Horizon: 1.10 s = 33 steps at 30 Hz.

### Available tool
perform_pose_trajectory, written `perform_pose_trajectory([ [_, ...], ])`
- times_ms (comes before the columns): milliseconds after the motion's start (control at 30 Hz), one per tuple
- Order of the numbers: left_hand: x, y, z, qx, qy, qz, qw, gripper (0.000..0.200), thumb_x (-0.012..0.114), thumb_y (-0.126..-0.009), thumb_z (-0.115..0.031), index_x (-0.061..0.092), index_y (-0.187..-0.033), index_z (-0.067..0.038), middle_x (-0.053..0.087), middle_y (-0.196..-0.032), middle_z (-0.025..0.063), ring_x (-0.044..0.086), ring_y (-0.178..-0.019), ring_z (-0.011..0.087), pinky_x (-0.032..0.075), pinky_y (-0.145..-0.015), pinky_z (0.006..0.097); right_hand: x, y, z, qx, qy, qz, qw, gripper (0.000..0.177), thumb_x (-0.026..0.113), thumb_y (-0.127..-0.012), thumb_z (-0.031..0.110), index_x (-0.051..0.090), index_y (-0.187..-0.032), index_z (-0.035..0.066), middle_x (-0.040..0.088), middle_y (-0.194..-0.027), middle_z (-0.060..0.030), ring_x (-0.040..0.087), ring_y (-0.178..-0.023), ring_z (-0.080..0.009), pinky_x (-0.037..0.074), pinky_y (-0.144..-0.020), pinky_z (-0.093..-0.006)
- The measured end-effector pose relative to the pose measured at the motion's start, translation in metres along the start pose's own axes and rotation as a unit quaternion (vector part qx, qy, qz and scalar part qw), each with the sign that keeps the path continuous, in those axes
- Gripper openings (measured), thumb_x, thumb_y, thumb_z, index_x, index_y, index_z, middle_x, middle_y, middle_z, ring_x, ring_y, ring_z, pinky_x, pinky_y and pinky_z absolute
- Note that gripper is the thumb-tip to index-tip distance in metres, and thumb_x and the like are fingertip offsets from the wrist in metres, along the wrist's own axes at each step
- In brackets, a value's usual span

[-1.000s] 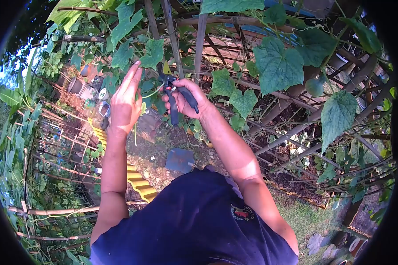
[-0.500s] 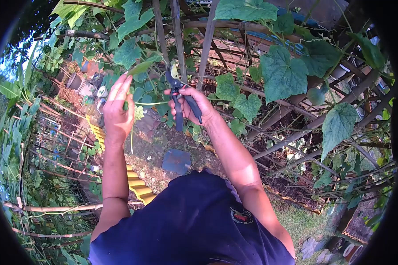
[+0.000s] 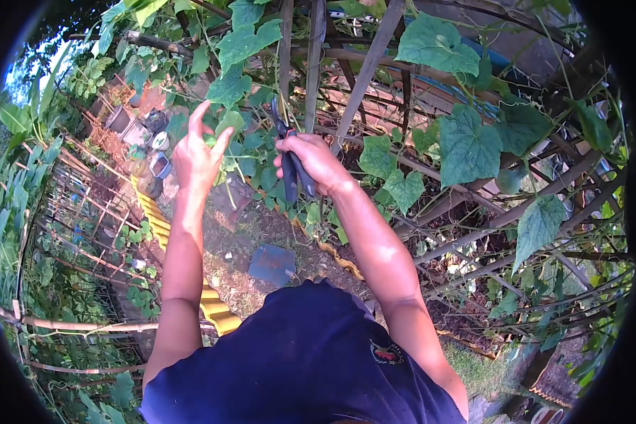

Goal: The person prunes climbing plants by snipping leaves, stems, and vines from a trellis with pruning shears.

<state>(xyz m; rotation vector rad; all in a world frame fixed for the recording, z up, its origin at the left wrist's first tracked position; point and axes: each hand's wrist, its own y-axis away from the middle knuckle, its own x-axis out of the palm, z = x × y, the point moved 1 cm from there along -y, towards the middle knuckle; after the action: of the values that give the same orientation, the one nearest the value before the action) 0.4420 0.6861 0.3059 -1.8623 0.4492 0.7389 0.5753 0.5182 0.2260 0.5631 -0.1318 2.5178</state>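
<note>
My right hand (image 3: 316,161) is wrapped around dark-handled pruning shears (image 3: 290,182), their blades pointing up among the vine stems beside a wooden slat. To the left, my left hand (image 3: 196,157) is raised with index finger and thumb spread apart. A green leaf (image 3: 230,121) shows right by the thumb and overlaps the fingertips in this view. Below it, a thin pale green stem (image 3: 231,195) hangs down. Larger vine leaves (image 3: 242,44) hang just above both hands.
A trellis of wooden slats (image 3: 372,67) with broad leaves (image 3: 469,145) spans the right side. Yellow corrugated edging (image 3: 220,311) runs along the path at left, and a bluish square slab (image 3: 272,264) lies on the soil. Bamboo fencing (image 3: 92,326) stands at far left.
My left hand's fingers, stretched close together by a leaf before, have spread, with thumb and index apart. The shears stay in my right hand, their handles now closer together. The view has shifted slightly.
</note>
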Motion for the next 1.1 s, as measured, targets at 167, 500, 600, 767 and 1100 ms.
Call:
perform_pose_trajectory([
  [167, 0.028, -0.024, 0.007, 0.061, -0.012, -0.043, 0.997, 0.043, 0.078, -0.085, -0.024, 0.064, -0.126, -0.018, 0.071, -0.085, 0.0087, 0.069, -0.072, 0.0274, 0.053, -0.064, 0.0386, 0.011, -0.022, 0.006, 0.035, 0.001, -0.03, 0.999, 0.031, 0.063, -0.09, 0.026, 0.063, -0.104, -0.002, 0.067, -0.076, -0.0103, 0.066, -0.058, -0.0183, 0.054, -0.052, -0.0313],
  [500, 0.033, -0.028, 0.017, 0.127, 0.065, -0.124, 0.982, 0.018, 0.073, -0.086, -0.013, 0.07, -0.103, -0.012, 0.073, -0.094, 0.009, 0.071, -0.081, 0.0315, 0.055, -0.068, 0.0379, 0.013, -0.039, 0.004, 0.021, 0.001, -0.077, 0.997, 0.025, 0.063, -0.091, 0.024, 0.061, -0.096, 0.0, 0.067, -0.074, -0.0108, 0.066, -0.057, -0.0192, 0.056, -0.053, -0.0315],
  [600, 0.033, -0.027, 0.019, 0.123, 0.069, -0.119, 0.983, 0.018, 0.073, -0.085, -0.012, 0.07, -0.103, -0.012, 0.073, -0.095, 0.0092, 0.071, -0.082, 0.0318, 0.055, -0.068, 0.0377, 0.015, -0.036, 0.008, 0.021, 0.021, -0.087, 0.996, 0.024, 0.064, -0.091, 0.024, 0.061, -0.094, 0.0, 0.066, -0.073, -0.0095, 0.065, -0.057, -0.0181, 0.055, -0.053, -0.0306],
  [767, 0.032, -0.025, 0.021, 0.114, 0.075, -0.105, 0.985, 0.018, 0.074, -0.085, -0.012, 0.07, -0.103, -0.012, 0.073, -0.096, 0.0092, 0.071, -0.083, 0.0318, 0.055, -0.07, 0.0373, 0.013, -0.038, 0.006, 0.012, 0.069, -0.107, 0.992, 0.024, 0.064, -0.091, 0.024, 0.062, -0.095, 0.001, 0.064, -0.07, -0.0066, 0.062, -0.056, -0.0156, 0.053, -0.054, -0.0286],
  [1100, -0.018, 0.031, 0.054, -0.003, 0.133, -0.151, 0.98, 0.01, 0.067, -0.091, -0.006, 0.066, -0.101, -0.003, 0.07, -0.092, 0.0164, 0.068, -0.08, 0.032, 0.053, -0.072, 0.0371, -0.004, 0.036, -0.035, -0.016, 0.111, 0.006, 0.994, 0.044, 0.065, -0.089, 0.023, 0.057, -0.124, -0.002, 0.064, -0.09, -0.0046, 0.064, -0.081, -0.0134, 0.053, -0.075, -0.029],
])
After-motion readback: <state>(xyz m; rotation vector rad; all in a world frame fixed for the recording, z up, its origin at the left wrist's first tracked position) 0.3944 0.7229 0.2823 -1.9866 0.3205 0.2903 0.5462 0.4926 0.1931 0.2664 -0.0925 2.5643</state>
